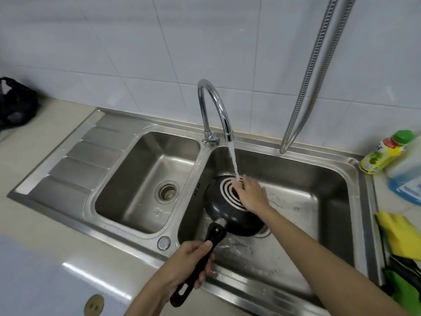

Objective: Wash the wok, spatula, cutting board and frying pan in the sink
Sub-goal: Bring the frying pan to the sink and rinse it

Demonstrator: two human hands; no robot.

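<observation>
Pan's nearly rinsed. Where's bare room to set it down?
Left basin holds only its drain; the ribbed drainboard beside it is bare. Right basin's far end is open. The right counter is crowded: bottles, cloths.

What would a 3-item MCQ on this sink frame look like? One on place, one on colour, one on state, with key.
1. Where is the frying pan?
A. in the left basin
B. in the right basin
C. on the counter

2. What colour is the cap of the bottle to the right of the sink?
A. green
B. red
C. white

3. What is the tap doing?
A. shut off
B. dripping only
C. running

Key:
1. B: the pan sits bottom up in the right basin, the left hand gripping its handle.
2. A: the cap on the yellow bottle is green.
3. C: a steady stream falls onto the pan's base by the right hand, which rests on it.
</observation>
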